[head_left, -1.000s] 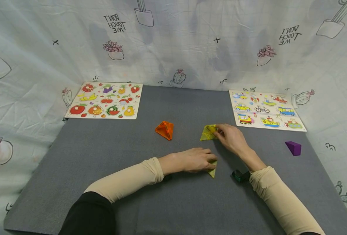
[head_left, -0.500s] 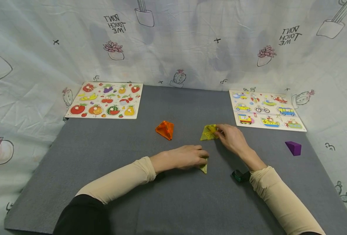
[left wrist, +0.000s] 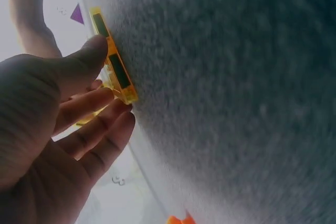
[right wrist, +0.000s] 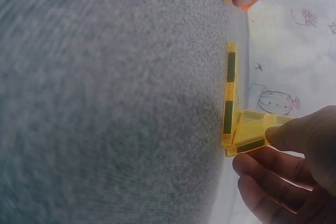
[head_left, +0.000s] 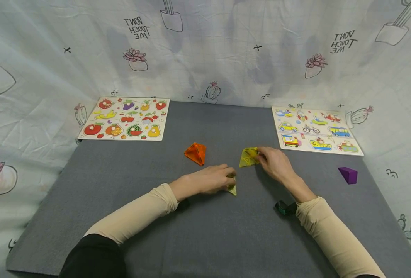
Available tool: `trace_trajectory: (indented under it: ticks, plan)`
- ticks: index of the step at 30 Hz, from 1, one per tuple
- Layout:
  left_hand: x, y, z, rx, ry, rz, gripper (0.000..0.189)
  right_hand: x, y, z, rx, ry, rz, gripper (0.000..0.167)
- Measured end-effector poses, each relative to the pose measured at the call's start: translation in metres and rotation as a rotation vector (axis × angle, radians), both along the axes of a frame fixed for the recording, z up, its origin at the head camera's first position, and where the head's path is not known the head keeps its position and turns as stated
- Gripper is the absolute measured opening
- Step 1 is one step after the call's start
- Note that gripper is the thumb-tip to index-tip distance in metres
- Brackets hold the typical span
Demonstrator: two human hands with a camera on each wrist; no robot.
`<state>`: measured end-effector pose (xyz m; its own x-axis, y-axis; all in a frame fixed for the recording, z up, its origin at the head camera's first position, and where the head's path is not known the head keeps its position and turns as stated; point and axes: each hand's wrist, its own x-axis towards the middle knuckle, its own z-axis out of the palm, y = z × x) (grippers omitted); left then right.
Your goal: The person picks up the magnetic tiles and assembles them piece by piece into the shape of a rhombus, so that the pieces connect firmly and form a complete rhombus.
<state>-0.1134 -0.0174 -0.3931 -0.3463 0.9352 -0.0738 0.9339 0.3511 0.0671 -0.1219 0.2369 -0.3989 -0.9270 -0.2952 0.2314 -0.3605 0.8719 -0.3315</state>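
My left hand (head_left: pixel 210 180) grips a translucent yellow triangular magnetic tile (head_left: pixel 233 189) near the middle of the table. In the left wrist view the thumb presses along this tile's edge (left wrist: pixel 121 72), low over the grey surface; whether it touches the table I cannot tell. Farther back and to the right, my right hand (head_left: pixel 276 164) pinches a second yellow magnetic tile (right wrist: pixel 251 134) between thumb and fingers, tilted up from the table. Its lower edge meets another yellow tile (right wrist: pixel 230 85) lying flat. Fingers hide part of both held tiles.
An orange translucent pyramid (head_left: pixel 195 153) stands left of the yellow tiles. A purple wedge-shaped block (head_left: pixel 348 175) lies at the right. Two picture boards, one with fruit (head_left: pixel 122 117) and one with vehicles (head_left: pixel 315 129), lie at the back, before a printed curtain (head_left: pixel 205 50).
My left hand has moved left and slightly away from me with its yellow tile. The right hand stays nearly in place, with the yellow tiles beside it shifted slightly right.
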Motion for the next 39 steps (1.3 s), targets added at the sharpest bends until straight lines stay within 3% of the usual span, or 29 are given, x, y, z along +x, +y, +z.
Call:
trace_trajectory:
  ticks: [4, 9, 19, 26, 32, 39]
  plan:
    - [-0.004, -0.002, 0.000, -0.010, -0.002, 0.046, 0.022, 0.000, 0.002, 0.001, 0.004, -0.024, -0.008, 0.023]
    - [-0.010, -0.001, -0.004, -0.022, 0.061, 0.104, 0.020, 0.001, 0.003, 0.001, 0.010, -0.032, -0.014, 0.023]
    - [-0.013, 0.002, -0.007, -0.062, 0.101, 0.266, 0.029, 0.002, 0.005, -0.001, 0.009, -0.003, -0.015, 0.021]
    - [-0.015, 0.005, -0.007, -0.039, 0.177, 0.281, 0.027, 0.003, 0.007, -0.001, 0.001, 0.007, -0.010, 0.019]
    - [-0.016, 0.006, -0.005, -0.028, 0.179, 0.301, 0.029, 0.002, 0.007, 0.000, -0.003, 0.003, -0.006, 0.020]
    - [-0.018, 0.008, -0.005, 0.065, 0.196, 0.308, 0.022, 0.003, 0.007, -0.001, 0.000, 0.007, -0.003, 0.018]
